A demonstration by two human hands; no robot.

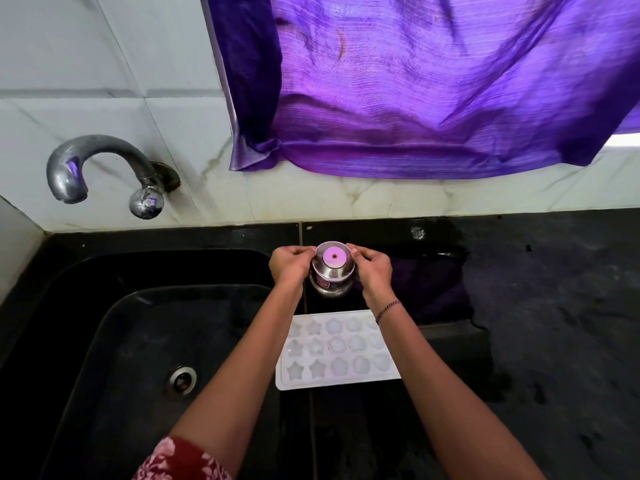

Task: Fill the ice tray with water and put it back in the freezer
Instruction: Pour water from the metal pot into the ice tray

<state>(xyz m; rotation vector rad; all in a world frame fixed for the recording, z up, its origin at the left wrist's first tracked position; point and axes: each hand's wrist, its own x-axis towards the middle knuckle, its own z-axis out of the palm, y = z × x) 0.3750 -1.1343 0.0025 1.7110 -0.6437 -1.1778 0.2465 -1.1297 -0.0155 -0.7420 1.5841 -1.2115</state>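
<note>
Ice tray (337, 351): white, with three rows of star-shaped and rounded cells, lying flat on the black counter (554, 323) just right of the sink (121, 341). The right forearm crosses over its far right corner. Whether the cells hold water cannot be told.

Bottle (329, 284): steel, upright on the counter just beyond the tray, seen from above, with a round lid (333, 256) (pinkish in the light from the curtain).

Left hand (289, 265): fingers curled, gripping the lid's rim from the left.

Right hand (372, 268): fingers curled, gripping the lid's rim from the right. A thin beaded bracelet (388, 308) sits on the wrist.

Sink: black, with a metal drain (182, 379) in its floor.

Tap (104, 168): curved metal, fixed to the pale tiled wall (104, 64) above the sink.

Curtain (415, 81): purple cloth hanging down the wall behind the counter.

Sleeve (176, 459): red with a pale flower print, on the left arm at the lower edge.
</note>
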